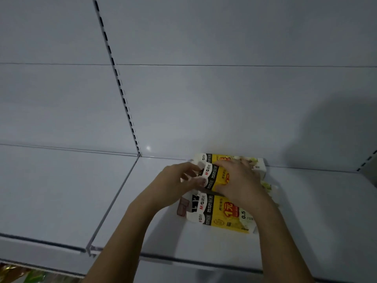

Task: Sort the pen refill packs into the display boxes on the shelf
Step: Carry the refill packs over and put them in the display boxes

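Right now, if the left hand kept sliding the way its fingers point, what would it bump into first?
The left hand points rightward at the refill pack it already pinches; just beyond that, it would likely meet the right hand gripping the same pack, though depth is hard to judge.

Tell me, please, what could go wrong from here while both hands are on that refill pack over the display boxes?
1. The left hand and right hand grip the refill pack together; pulling apart might tear or bend it.
2. The right forearm crosses the front display box and could nudge it along the shelf.
3. The hands hide the rear display box, so the pack may miss its opening.
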`<state>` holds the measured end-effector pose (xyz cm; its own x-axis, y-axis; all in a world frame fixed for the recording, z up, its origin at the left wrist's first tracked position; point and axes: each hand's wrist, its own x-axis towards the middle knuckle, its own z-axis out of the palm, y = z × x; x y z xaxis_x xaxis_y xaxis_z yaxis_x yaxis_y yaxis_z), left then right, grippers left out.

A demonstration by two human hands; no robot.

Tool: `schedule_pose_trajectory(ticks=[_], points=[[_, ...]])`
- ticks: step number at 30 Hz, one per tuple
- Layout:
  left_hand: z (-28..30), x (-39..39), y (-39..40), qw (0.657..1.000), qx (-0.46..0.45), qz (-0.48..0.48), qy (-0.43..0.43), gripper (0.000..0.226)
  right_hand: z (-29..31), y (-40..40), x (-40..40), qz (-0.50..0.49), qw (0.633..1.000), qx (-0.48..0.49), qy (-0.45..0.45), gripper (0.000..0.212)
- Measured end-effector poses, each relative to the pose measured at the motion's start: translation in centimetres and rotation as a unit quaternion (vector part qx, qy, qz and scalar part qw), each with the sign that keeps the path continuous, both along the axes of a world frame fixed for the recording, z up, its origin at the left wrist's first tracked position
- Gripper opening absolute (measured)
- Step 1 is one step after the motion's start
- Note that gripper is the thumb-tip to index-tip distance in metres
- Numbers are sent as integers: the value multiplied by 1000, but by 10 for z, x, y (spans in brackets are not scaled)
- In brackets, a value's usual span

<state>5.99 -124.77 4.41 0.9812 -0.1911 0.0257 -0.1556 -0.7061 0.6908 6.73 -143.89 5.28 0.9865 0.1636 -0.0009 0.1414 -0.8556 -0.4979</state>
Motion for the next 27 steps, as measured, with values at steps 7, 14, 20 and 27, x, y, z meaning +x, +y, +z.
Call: schedule_pose_trajectory(ticks=[7, 14, 20, 27], points=[[-17, -5, 9, 989, 111, 43, -89, 44, -9, 0, -20, -25, 987, 143, -75, 38], [-20, -45, 9, 973, 127, 146, -124, 63, -8, -13, -50, 40, 973, 210, -86, 18], [-10, -127, 10, 946, 183, 244, -108, 65, -13, -16, -71, 136, 951, 277, -21, 18], [-9, -264, 44, 889, 218, 400, -44, 56, -16, 63, -123, 363, 902, 212, 96, 38]])
